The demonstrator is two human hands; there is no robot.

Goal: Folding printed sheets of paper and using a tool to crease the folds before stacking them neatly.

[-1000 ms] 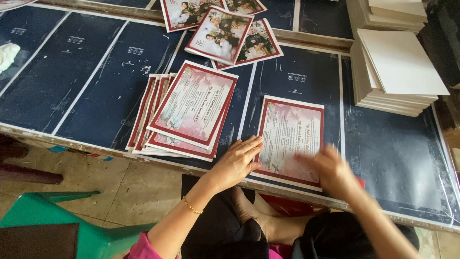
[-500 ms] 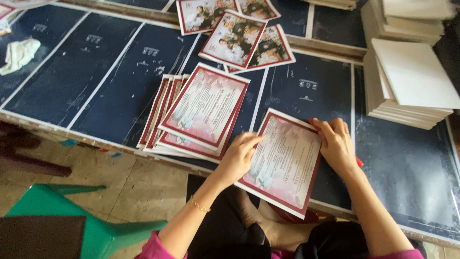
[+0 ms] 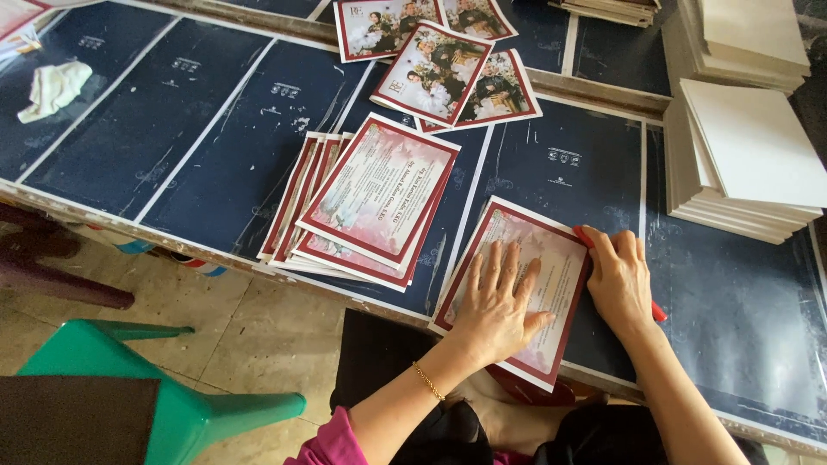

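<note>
A printed card with a dark red border (image 3: 556,250) lies tilted on the dark blue table (image 3: 172,146) near its front edge. My left hand (image 3: 495,301) rests flat on the card with fingers spread, a thin bracelet on the wrist. My right hand (image 3: 618,280) sits at the card's right edge, fingers curled over a thin red tool (image 3: 658,312) whose ends poke out on both sides of the hand. A fanned stack of similar red-bordered cards (image 3: 379,194) lies just left of the card.
Several photo cards (image 3: 439,69) lie at the back of the table. Stacks of white boards (image 3: 749,155) stand at the right. A white cloth (image 3: 53,89) lies far left. On the floor are a green stool (image 3: 189,413) and a dark stool (image 3: 52,267).
The card has shifted and turned under my hands. My left hand went from the card's left edge to lying flat on it. My right hand settled at the right edge.
</note>
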